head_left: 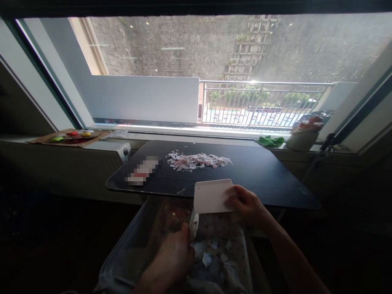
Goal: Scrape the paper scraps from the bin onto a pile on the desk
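My right hand grips the right side of a flat white card with rounded corners and a small dark hole near its upper left. The card is held above the near edge of a dark folding table. Lower and to the left, my left hand is closed, with a narrow whitish piece at its fingertips; whether it is paper or part of a bag, I cannot tell. Below both hands, a translucent plastic bin holds paper scraps. A long pile of torn paper bits lies on the table.
A blurred-out item lies at the table's left. Behind stand a white radiator and a sill with a brown board carrying colourful items. A green cloth and a light pot sit at the right, below the large window.
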A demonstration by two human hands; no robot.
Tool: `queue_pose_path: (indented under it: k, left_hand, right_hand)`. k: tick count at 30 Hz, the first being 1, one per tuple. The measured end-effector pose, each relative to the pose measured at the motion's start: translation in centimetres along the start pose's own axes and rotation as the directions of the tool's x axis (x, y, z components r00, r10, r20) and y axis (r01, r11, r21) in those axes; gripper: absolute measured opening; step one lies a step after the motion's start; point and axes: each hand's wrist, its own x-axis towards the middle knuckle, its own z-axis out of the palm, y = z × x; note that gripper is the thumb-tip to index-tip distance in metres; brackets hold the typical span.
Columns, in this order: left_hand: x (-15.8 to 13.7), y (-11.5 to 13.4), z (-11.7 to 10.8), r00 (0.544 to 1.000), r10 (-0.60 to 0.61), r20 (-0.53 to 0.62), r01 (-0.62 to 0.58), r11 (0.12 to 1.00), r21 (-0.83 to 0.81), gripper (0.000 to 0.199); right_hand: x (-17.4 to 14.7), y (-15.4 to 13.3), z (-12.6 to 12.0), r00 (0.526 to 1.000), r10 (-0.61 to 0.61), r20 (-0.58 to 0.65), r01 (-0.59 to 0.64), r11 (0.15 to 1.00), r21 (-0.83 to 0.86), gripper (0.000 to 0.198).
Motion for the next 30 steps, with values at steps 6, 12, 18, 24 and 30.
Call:
queue_pose_path:
  k: [6,12,18,24,30]
  left_hand:
    - [-0.2,-0.2,0.3,0.998,0.028,-0.054,-0.025,0.998,0.057,0.029]
    - [-0.3,0.0,-0.1,0.999,0.039,-0.036,-0.035,0.995,0.094,0.029]
    - [-0.1,-0.3,0.3,0.998,0.041,-0.052,-0.037,0.995,0.088,0.028]
    - [-0.2,-0.1,0.1,0.998,0.037,-0.042,-0.033,0.994,0.107,0.028]
    - [-0.3,-0.1,-0.1,0.998,0.048,-0.034,-0.045,0.994,0.100,0.025]
  right_hand:
    - [-3.4,0.9,-4.8,0.978,0.141,0.151,-0.142,0.990,0.002,0.027]
    - [-6.1,0.9,-6.8,0.942,0.288,0.171,-0.302,0.951,0.063,0.033]
    - [-6.7,1.3,-6.0,0.911,0.330,0.248,-0.345,0.938,0.017,0.025]
    - [-7.0,1.5,-6.0,0.915,0.315,0.253,-0.325,0.946,-0.003,0.026]
    - [-6.5,0.9,-5.7,0.969,0.198,0.148,-0.190,0.980,-0.065,0.025]
